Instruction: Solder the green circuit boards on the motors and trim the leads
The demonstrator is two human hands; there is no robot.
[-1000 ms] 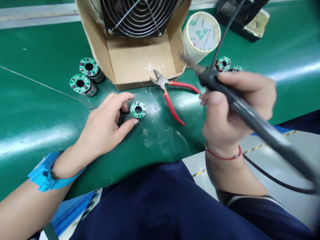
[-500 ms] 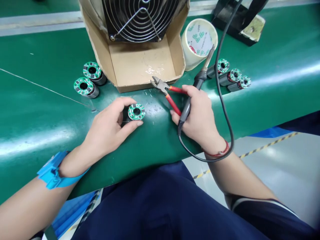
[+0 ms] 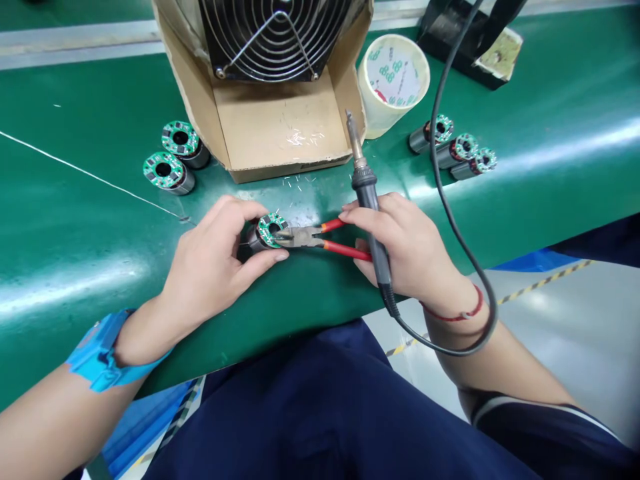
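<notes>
Between the thumb and fingers of my left hand (image 3: 215, 247) is a motor stator with a round green circuit board (image 3: 265, 227) on its end, tilted slightly toward the right. My right hand (image 3: 407, 240) grips red-handled cutting pliers (image 3: 303, 237), whose jaws reach the right edge of the board. The same hand also holds a soldering iron (image 3: 369, 193), lying across the fingers with its tip pointing up and away. Whether the jaws have closed on a pin is too small to tell. A blue wrist strap (image 3: 107, 353) circles my left wrist.
A cardboard box (image 3: 280, 130) holding a fan (image 3: 275, 40) stands ahead, with wire clippings in and before it. Two stators (image 3: 173, 175) stand left; three more (image 3: 465, 153) lie right. A tape roll (image 3: 393, 73) and soldering-iron stand (image 3: 465, 47) are behind. The iron's cable (image 3: 445, 180) loops around my right forearm.
My right hand has moved down, bringing the plier jaws from near the box edge to the board. The soldering iron has swung to point further left. The held stator has tilted.
</notes>
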